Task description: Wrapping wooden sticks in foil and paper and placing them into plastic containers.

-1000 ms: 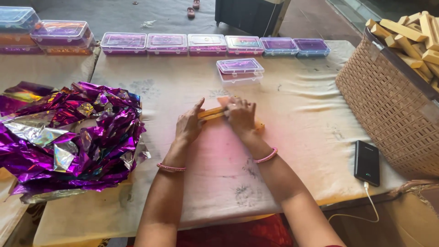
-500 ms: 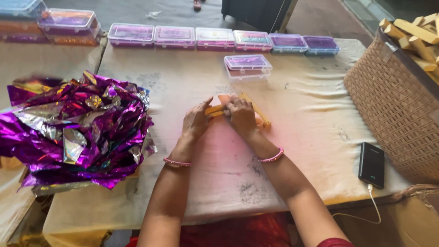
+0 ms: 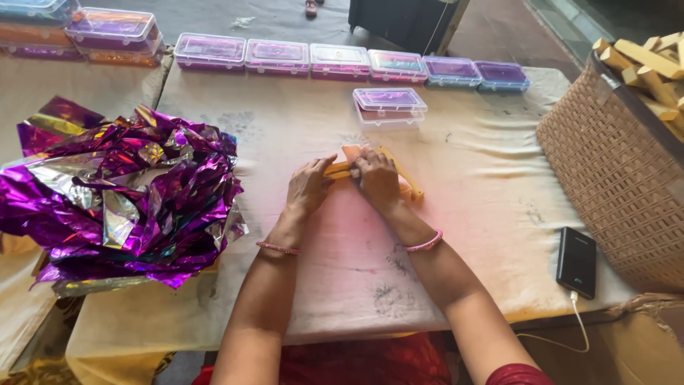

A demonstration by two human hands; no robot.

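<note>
Both hands lie together at the middle of the tabletop [image 3: 442, 235], palms down, pressing on a small orange-yellow piece [image 3: 407, 187] that lies flat on the cloth. The left hand [image 3: 310, 187] covers the near-left end of the piece, its fingers curled over it in a closed grip; the right hand [image 3: 377, 182] covers the centre, fingers likewise clenched down on it. What shows of the piece is a pale peach upper edge between the fingertips, a yellow strip at the left, and a narrow orange-yellow arm running out to the right of the right hand; the rest is hidden under the hands, so its full shape cannot be told. Each wrist bears a thin pink bangle. Just beyond the hands stands a single clear plastic box [image 3: 390, 107] with purple contents, apart from a row of similar lidded boxes [image 3: 342, 60] along the far edge. To the left, near the left forearm, lies a crumpled heap of shiny purple and silver foil [image 3: 121, 199]. At the right stands a woven basket [image 3: 613, 171] holding pale wooden sticks [image 3: 645, 60]. Near its base lies a black power bank [image 3: 576, 262] with a white cable [image 3: 570, 335] hanging over the near edge.
</note>
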